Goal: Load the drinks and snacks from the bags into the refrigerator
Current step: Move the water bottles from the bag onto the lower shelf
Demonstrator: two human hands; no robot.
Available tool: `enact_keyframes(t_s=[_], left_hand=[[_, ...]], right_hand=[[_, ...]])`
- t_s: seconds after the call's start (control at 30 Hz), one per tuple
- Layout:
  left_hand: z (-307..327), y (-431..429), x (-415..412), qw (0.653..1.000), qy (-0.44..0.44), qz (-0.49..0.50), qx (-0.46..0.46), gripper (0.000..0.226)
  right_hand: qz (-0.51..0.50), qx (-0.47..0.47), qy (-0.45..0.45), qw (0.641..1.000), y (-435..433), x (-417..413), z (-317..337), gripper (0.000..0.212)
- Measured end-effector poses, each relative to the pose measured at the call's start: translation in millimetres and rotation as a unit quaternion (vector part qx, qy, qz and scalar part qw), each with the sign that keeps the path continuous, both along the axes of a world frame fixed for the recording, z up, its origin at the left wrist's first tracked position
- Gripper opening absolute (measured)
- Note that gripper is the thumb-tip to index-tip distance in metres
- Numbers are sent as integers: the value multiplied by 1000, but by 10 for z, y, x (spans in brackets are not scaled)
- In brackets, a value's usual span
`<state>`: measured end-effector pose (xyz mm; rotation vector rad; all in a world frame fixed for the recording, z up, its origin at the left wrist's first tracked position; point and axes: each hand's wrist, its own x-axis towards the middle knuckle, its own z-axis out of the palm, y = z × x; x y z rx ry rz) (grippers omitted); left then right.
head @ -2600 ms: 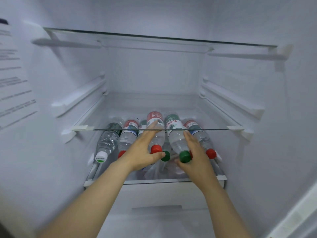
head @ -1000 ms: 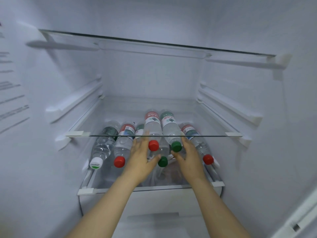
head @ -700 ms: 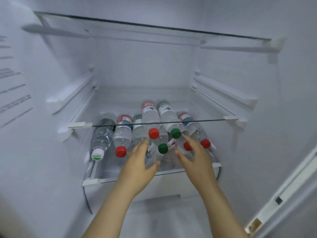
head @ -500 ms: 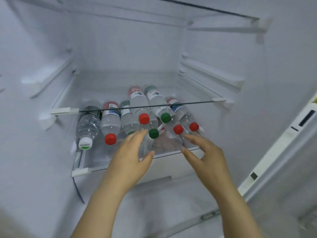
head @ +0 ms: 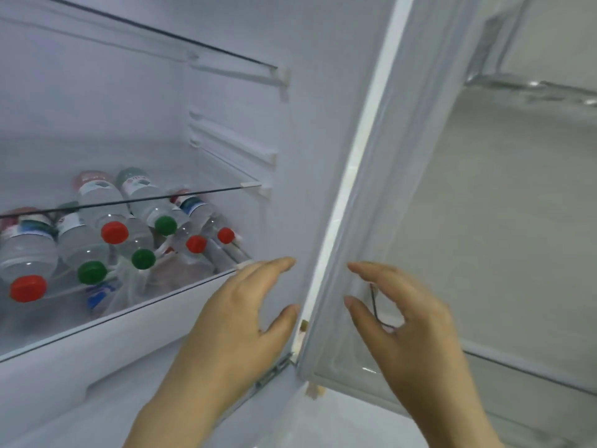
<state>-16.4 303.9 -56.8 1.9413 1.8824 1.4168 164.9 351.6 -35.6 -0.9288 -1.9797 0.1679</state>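
Several clear water bottles [head: 97, 227] with red and green caps lie stacked on their sides on the lower fridge shelf [head: 161, 295], caps toward me, under a glass shelf [head: 206, 192]. My left hand [head: 239, 315] hovers in front of the fridge's right inner wall, fingers relaxed, holding nothing. My right hand [head: 397, 321] hangs in front of the open door's inner side with loosely curled fingers, also holding nothing. Both hands are clear of the bottles.
The fridge's right wall [head: 307, 130] and white door gasket [head: 358, 163] run down the middle of the view. The open door [head: 484, 205] with its clear bin rim [head: 533, 88] fills the right. An upper glass shelf [head: 193, 46] spans the top.
Both hands have let go of the top bottles and pulled back out of the fridge. My view has swung right, from the shelf toward the open door.
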Motion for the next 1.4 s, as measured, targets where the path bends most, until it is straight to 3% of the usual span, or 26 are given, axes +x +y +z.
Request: enact_keyframes(t_s=[0.27,0.67,0.97,1.4], left_hand=[[409,-97,1221,993,-1,-94,73,45],[680,-277,3016,947,1,-298,119,42],[754,-309,4304,865,41,-487,117,53],[709,88,5547,748,42,-648,137,55]], right_hand=[[-106,104,4,989,-428,1300,421,34],[-314,103,-39,943,-1393,3100,573,48],[-520,56,-66,850,-2194,4026,584,52],[-730,-4,-115,674,-2512,4423,625,44]])
